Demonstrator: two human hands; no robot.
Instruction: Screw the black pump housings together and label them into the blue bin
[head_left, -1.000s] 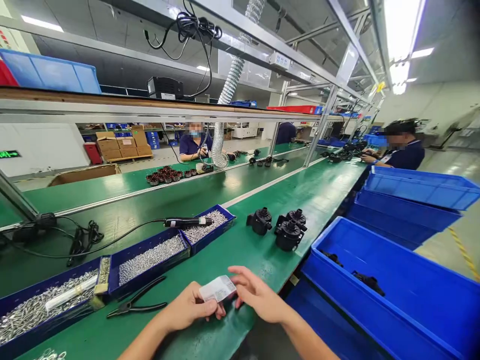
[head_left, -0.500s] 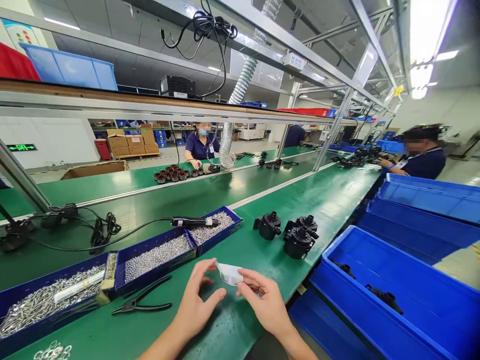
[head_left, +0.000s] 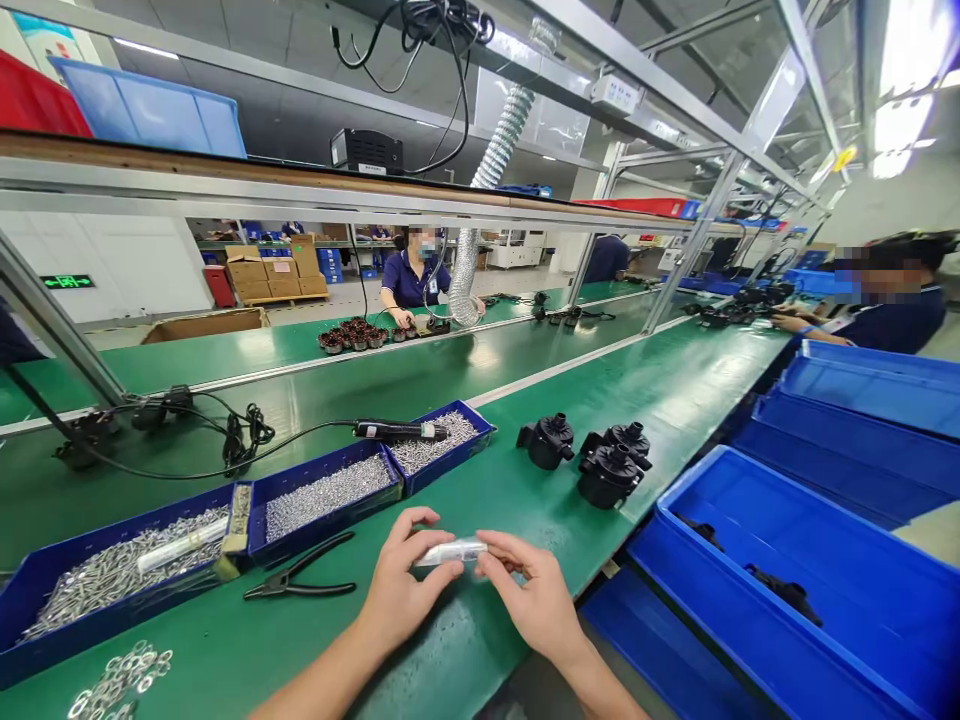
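Note:
My left hand [head_left: 401, 590] and my right hand [head_left: 532, 595] meet over the near edge of the green bench [head_left: 525, 490]. Both pinch a small white slip [head_left: 452, 551], one at each end, and it lies nearly flat between the fingertips. Black pliers [head_left: 300, 580] lie just left of my left hand. Three black pump bodies [head_left: 600, 460] stand on the bench beyond my right hand.
Dark blue trays of screws [head_left: 330, 495] line the bench at left, with a corded electric screwdriver [head_left: 401, 431] resting on one. Washers [head_left: 120, 680] lie loose at the lower left. Large blue bins [head_left: 795, 560] stand at right. Other people work across and down the line.
The white slip has turned from upright to nearly flat between both hands. The view has dropped and shifted slightly, with the hands staying near the bench edge.

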